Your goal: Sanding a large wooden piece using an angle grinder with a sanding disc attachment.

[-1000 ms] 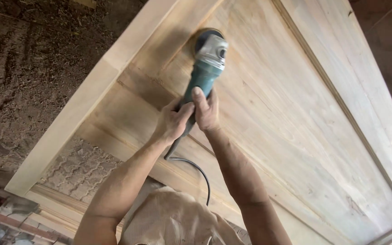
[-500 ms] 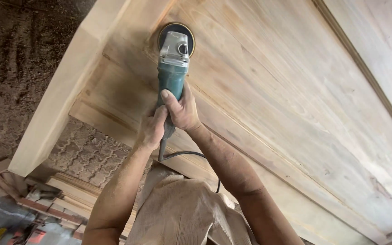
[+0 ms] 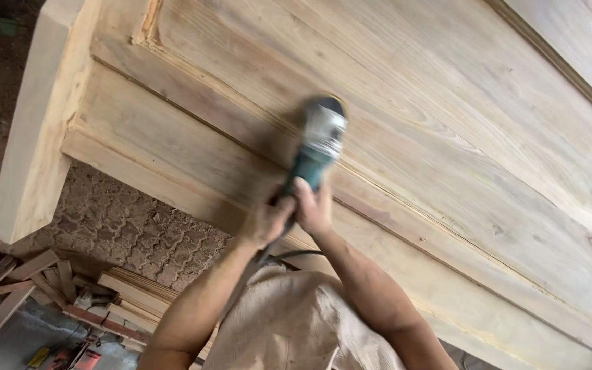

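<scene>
Both hands are wrapped close together around the rear grip of a teal-bodied angle grinder with a grey metal head [image 3: 315,152], the left hand [image 3: 266,220] lower on the handle and the right hand [image 3: 314,205] just ahead of it. The tool is blurred, and its round sanding disc lies flat on the large pale wooden door panel [image 3: 405,123], near the groove where the panel meets the frame rail. It looks rigid, fairly heavy and prone to kicking sideways, so a firm two-handed hold on the slim body, well back from the disc, suits it. A black cord [image 3: 296,255] trails from its tail. Below the door's thick pale edge [image 3: 35,137] lie stacked timber offcuts [image 3: 104,291] on a dusty patterned floor [image 3: 131,233].
</scene>
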